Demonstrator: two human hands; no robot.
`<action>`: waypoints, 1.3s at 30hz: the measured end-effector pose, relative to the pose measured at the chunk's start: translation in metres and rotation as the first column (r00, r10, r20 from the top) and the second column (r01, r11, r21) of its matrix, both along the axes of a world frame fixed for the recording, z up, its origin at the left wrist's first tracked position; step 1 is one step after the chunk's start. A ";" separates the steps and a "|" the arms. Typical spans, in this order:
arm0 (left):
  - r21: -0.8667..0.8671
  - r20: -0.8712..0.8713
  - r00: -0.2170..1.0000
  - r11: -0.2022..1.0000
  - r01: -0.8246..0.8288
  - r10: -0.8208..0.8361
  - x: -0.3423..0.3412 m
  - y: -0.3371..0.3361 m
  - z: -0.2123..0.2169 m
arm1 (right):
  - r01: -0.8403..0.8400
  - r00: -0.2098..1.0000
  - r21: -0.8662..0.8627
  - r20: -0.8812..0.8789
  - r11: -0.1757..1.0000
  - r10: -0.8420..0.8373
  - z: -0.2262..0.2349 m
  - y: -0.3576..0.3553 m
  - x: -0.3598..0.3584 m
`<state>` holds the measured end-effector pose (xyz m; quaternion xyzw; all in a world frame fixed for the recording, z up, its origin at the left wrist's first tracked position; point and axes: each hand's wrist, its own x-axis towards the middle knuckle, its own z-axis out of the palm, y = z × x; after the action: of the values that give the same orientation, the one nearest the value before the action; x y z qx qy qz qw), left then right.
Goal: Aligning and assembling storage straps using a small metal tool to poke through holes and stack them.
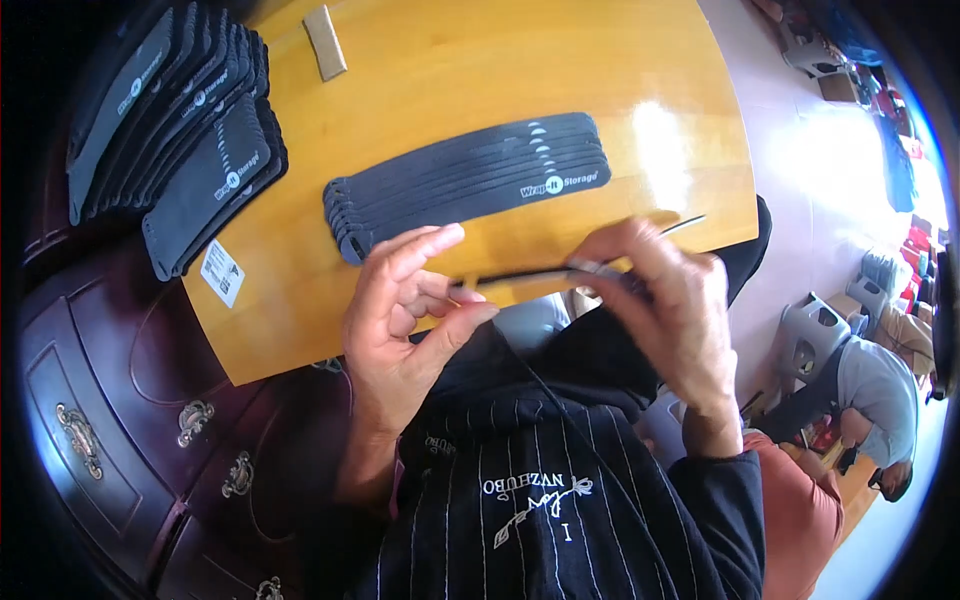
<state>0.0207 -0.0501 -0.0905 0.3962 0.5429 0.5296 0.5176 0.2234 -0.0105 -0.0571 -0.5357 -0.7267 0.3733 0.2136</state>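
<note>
A thin black strip (530, 274), smeared by motion, runs between my two hands above the table's near edge. My left hand (405, 320) pinches its left end near the thumb tip, with the index finger raised. Closed round the other end, my right hand (665, 300) is partly blurred. A thin pale-edged tip (685, 225) sticks out beyond its knuckles; I cannot tell whether it belongs to the strip. Just beyond my hands lies a fanned stack of dark grey straps (470, 175) with rounded ends and white print.
The yellow wooden table (420, 60) holds overlapping piles of similar straps (205, 190) at far left. A white label (222, 273) lies by its left edge, a cardboard strip (325, 45) at the back. Dark drawers (100, 420) stand left; people (870, 400) sit at right.
</note>
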 end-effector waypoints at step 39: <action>0.002 -0.342 0.896 0.954 -0.301 0.283 -0.051 -0.010 -0.020 | 0.280 0.925 -0.375 -0.141 0.884 -0.353 -0.025 0.018 0.025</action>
<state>-0.0303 -0.0601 -0.1108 0.3821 0.6901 0.5113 0.3410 0.2487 0.0075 -0.0821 -0.6354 -0.5253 0.5088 0.2479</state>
